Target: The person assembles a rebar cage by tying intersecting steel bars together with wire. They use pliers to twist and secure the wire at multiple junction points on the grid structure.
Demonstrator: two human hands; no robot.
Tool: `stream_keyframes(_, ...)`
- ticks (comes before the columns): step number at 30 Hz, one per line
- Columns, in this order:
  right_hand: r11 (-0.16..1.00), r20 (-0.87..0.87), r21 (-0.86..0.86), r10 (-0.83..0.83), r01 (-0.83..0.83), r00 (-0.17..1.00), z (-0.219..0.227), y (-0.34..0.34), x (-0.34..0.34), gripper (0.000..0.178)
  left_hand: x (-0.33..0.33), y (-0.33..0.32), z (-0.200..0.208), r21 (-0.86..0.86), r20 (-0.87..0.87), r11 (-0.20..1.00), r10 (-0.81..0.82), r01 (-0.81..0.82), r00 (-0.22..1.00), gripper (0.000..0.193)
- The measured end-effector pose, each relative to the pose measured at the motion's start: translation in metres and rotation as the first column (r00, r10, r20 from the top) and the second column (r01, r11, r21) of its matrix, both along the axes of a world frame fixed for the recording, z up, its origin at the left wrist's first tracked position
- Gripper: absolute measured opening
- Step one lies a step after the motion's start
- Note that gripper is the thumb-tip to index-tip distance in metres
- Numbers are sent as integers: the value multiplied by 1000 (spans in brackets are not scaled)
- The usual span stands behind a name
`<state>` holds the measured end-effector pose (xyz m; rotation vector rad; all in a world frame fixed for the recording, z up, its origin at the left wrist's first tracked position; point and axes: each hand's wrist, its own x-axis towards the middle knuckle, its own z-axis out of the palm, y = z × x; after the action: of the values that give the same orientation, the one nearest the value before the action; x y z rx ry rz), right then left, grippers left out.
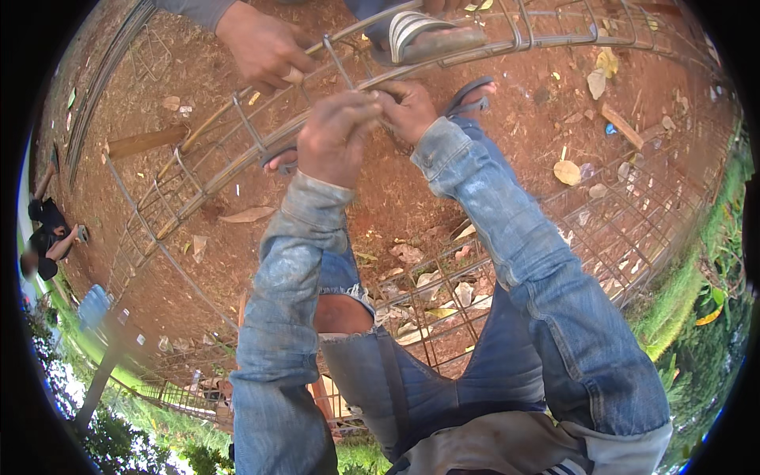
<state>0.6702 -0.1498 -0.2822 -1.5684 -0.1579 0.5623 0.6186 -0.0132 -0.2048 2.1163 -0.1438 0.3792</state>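
Note:
A long rebar cage [212,187] of thin steel bars and bent stirrups [250,125] runs across in front of me. My left hand [339,136] is closed at its nearer bars, fingertips pinched together beside my right hand. Bent in from the other side, my right hand [408,111] is closed too, its thumb and fingers meeting at the same bar. Whatever the fingertips pinch is too small or hidden to tell. Across the cage, a co-worker's hand [265,49] wearing a ring rests by the far bars.
A co-worker's sandalled foot [431,38] stands beyond the cage. Wooden pieces [147,142] and dry leaves [567,172] lie on red soil. Steel mesh [609,218] spreads around my legs. Loose bars [103,75] lie far left, where another person [54,233] crouches.

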Motion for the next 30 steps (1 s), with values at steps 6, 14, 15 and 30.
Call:
stream_keyframes(6, 974, -9, -161, -163, 159, 987, 16, 9, -28, 25, -14, -3, 5, -161, -135, 987, -1, -21, 991, 17)
stream_keyframes(14, 969, 4, -76, -237, 237, 971, 17, 9, -45, 25, -1, -3, 8, 445, -41, 870, 258, -214, 965, 57)
stream_keyframes(15, 969, -8, -48, -244, 243, 970, 16, 8, -45, 25, 0, 1, 9, 437, -171, 893, 202, -110, 964, 60)
stream_keyframes(30, 988, 68, -151, -21, 31, 997, 43, -10, -29, 26, 7, 19, 8, 442, -423, 877, 20, 188, 906, 56)
